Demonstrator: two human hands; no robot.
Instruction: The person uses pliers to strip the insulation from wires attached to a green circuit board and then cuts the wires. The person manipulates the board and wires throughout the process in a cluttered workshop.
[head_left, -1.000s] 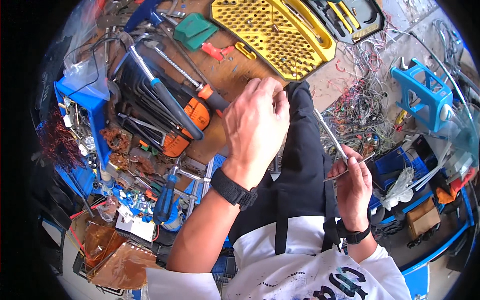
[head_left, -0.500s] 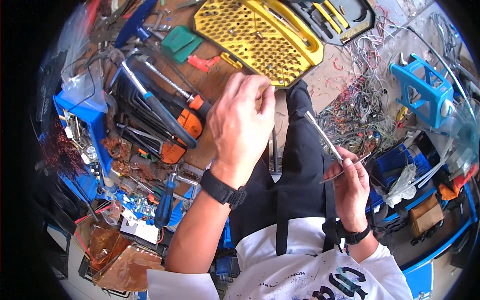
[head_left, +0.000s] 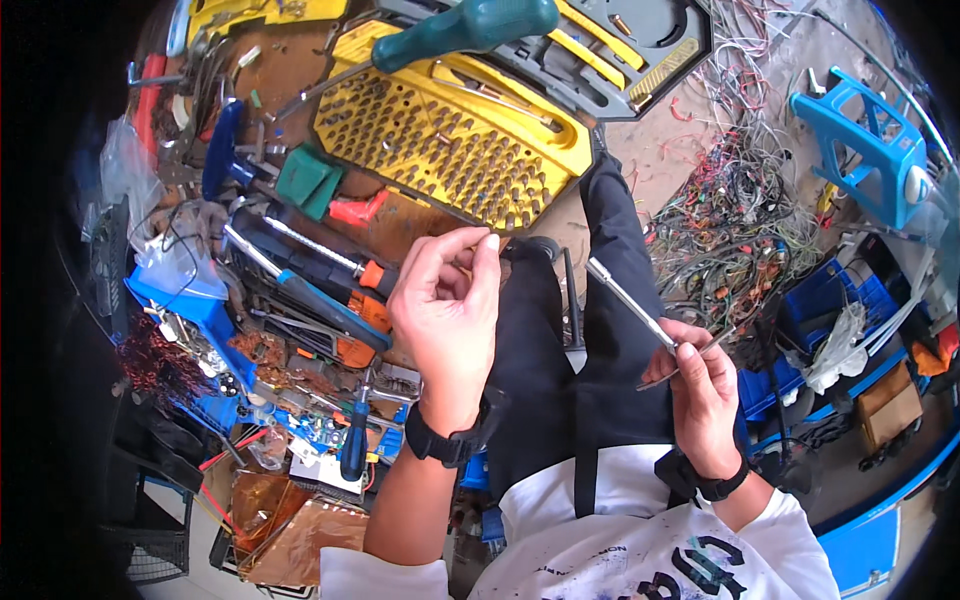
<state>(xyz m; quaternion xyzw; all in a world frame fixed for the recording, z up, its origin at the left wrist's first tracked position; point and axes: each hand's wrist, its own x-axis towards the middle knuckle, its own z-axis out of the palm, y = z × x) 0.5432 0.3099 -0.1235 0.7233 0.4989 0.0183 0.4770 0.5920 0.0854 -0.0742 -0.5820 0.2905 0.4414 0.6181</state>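
Note:
My left hand [head_left: 445, 310] is raised below a yellow bit case [head_left: 557, 160], its index finger and thumb closed in a pinch; whatever they hold, if anything, is too small to make out. My right hand [head_left: 700, 400], over my right thigh, grips a silver metal rod tool [head_left: 625, 295] with a flat crosspiece at its lower end. The rod's socket-like tip points up and left, to the right of my left hand. Rows of bits fill the case. A large green-handled screwdriver [head_left: 480, 25] lies across the top of the case.
On the cluttered wooden bench [head_left: 290, 80] are a dark grey case [head_left: 680, 60], hex keys, pliers and a blue bin [head_left: 180, 290] of parts. A tangle of wires [head_left: 710, 230], a blue plastic stool [head_left: 860, 160] and blue trays [head_left: 800, 310] lie at the right.
The view has shifted, bringing the green screwdriver into sight at the top. My left hand has rolled to show more of its finger side and sits farther from the case. My right hand keeps its grip.

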